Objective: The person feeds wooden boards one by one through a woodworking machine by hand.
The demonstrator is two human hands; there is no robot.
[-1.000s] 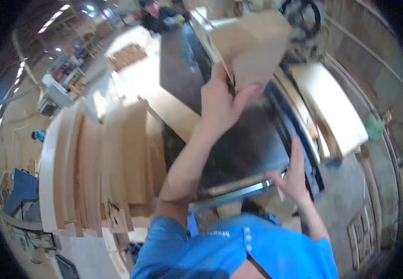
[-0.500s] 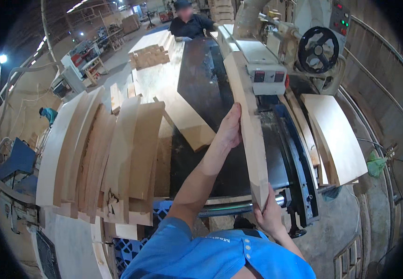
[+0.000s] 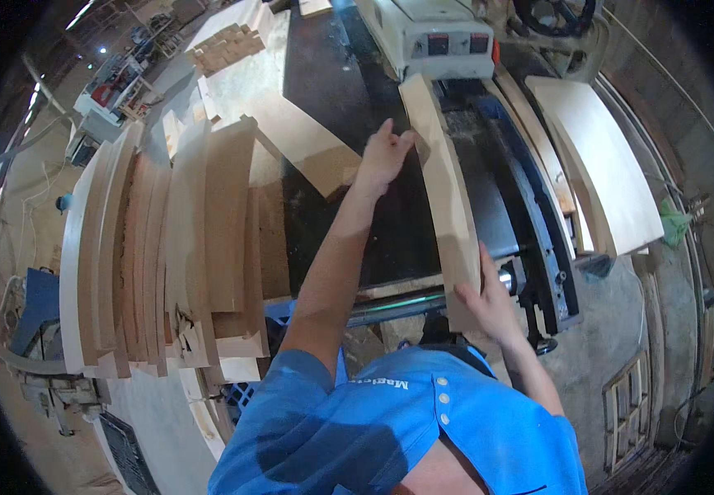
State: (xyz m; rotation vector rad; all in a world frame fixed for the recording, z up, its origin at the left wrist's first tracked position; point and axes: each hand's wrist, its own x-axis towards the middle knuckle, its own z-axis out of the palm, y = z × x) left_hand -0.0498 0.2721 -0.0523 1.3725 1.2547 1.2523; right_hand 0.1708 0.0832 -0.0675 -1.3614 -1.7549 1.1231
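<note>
A pale wooden board [image 3: 443,198] lies lengthwise on the black machine bed [image 3: 349,239], its far end at the white machine housing [image 3: 427,37]. My right hand [image 3: 489,297] grips the board's near end, thumb over its left side. My left hand [image 3: 387,153] is just left of the board, fingers apart and partly bent, holding nothing. A pale flat piece [image 3: 307,132] lies on the bed left of that hand, and a row of upright curved boards [image 3: 184,247] stands farther left.
A light curved board [image 3: 596,165] sits right of the machine's dark rail [image 3: 522,206]. A black handwheel [image 3: 551,15] is at the top right, stacked wood [image 3: 229,45] at the back left, a blue machine part [image 3: 35,309] at the left, a wooden frame [image 3: 625,404] on the floor at lower right.
The board, raised in both hands a second ago, is now down on the bed. My left hand has let go and moved up-left from it; my right hand still grips the near end.
</note>
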